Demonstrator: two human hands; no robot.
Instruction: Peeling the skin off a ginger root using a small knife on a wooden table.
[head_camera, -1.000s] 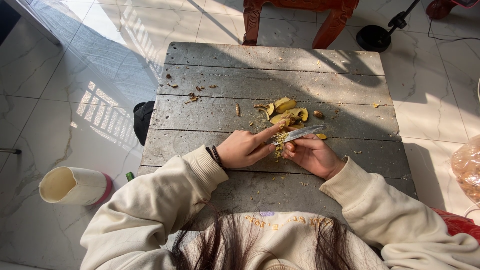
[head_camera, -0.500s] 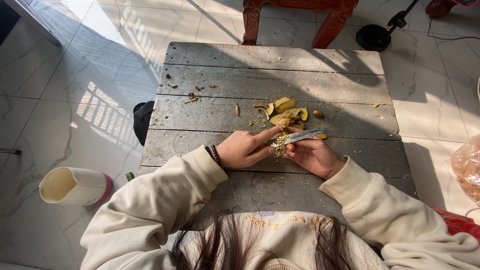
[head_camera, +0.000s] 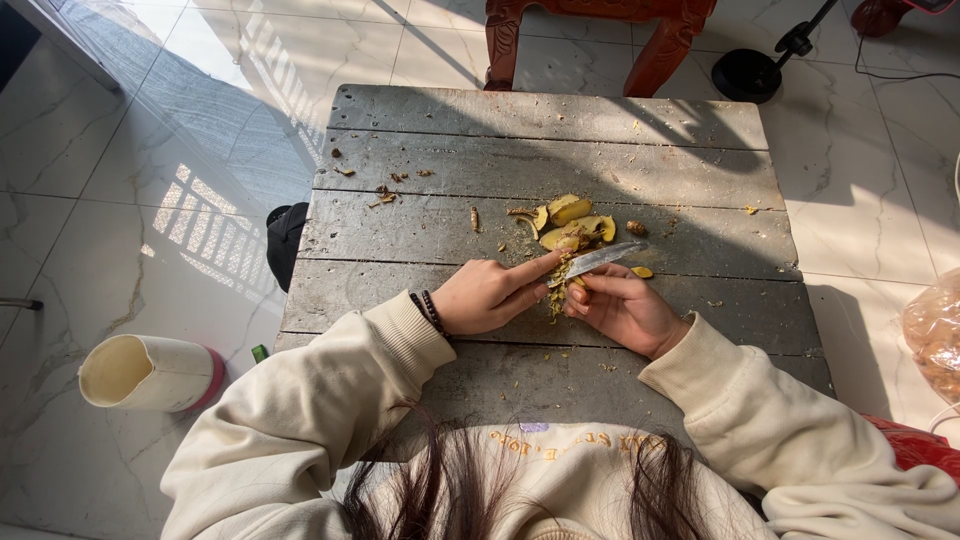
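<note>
clear crinkled plastic bag (head_camera: 932, 335), perhaps holding food, at right edge.

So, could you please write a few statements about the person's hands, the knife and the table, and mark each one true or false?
1. The right hand holds a silver-bladed knife. True.
2. The left hand lies flat on the floor. False: it rests on the grey weathered plank table, forefinger pointing at the blade.
3. Yellow-brown cut pieces lie beyond the hands. True.
4. The cream cylindrical container stands upright on the table. False: it lies on its side on the floor.
</note>
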